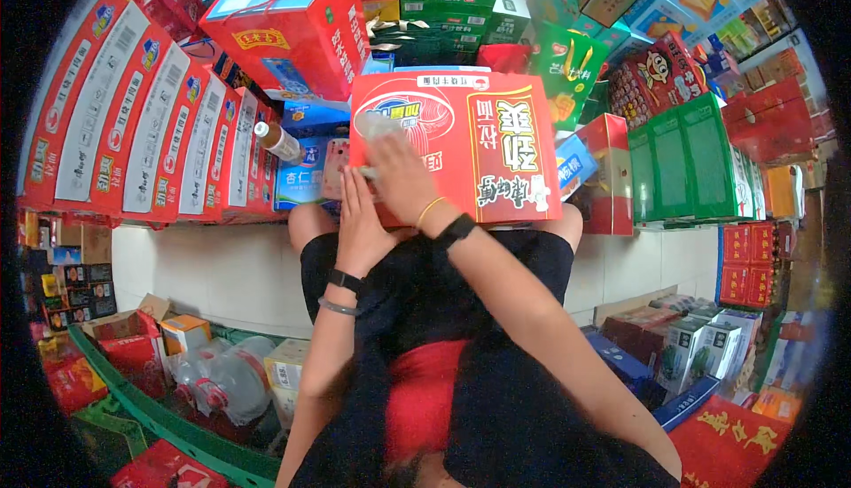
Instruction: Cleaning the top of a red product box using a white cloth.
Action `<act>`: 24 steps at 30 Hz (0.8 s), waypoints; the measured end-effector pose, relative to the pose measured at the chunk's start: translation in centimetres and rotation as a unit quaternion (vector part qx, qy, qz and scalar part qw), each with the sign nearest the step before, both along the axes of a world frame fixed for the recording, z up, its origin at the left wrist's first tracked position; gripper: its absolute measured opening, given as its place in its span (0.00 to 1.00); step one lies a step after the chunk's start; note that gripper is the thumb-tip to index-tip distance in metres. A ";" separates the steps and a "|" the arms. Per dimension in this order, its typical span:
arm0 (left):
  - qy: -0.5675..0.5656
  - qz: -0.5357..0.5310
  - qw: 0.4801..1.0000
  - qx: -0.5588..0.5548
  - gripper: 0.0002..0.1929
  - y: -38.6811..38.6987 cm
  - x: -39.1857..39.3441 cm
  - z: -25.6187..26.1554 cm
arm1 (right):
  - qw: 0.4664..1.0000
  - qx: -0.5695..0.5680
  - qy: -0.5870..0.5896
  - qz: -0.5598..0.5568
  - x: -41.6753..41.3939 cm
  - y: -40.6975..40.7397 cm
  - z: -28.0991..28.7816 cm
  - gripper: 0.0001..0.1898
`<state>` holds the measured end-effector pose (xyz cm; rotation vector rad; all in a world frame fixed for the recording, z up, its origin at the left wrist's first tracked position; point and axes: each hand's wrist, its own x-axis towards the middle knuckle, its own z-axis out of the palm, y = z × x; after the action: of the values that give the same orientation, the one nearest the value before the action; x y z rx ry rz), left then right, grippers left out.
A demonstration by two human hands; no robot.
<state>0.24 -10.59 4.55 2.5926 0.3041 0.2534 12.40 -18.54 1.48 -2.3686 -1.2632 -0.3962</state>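
Note:
A red instant-noodle carton [459, 142] with printed writing lies flat before me, its near edge above my knees. My right hand [402, 172], with a yellow band and a black wristband, is on the carton's left part, over a crumpled whitish cloth or tissue [380, 126]. My left hand [361, 222] rests at the carton's near left corner, fingers extended and close together; whether it grips anything is unclear. Under the right palm the view is hidden, and the right hand is slightly blurred.
Red and white noodle cartons [139, 109] stand in a row at left, beside a brown drink bottle [282, 143]. A tall red gift box [286, 29] stands behind. Green cartons [691, 162] stand at right. Behind me, a green rail [159, 421] borders large clear plastic bottles [236, 378].

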 end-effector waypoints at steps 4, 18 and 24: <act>0.000 0.015 1.000 0.021 0.68 1.6 -1.1 -0.5 | 0.990 0.022 0.084 0.114 -3.6 -1.6 2.0 0.28; 0.039 0.000 0.998 0.044 0.69 -0.7 -0.4 0.5 | 0.982 -0.076 -0.007 -0.171 -2.8 -18.3 3.8 0.25; 0.031 -0.005 0.994 0.105 0.53 0.7 0.0 -1.5 | 0.996 -0.012 0.085 0.036 -6.6 -5.2 2.9 0.31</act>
<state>0.23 -9.85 3.08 2.8137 0.3020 0.2121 5.84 -23.73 4.35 -2.3136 -1.2760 -0.1533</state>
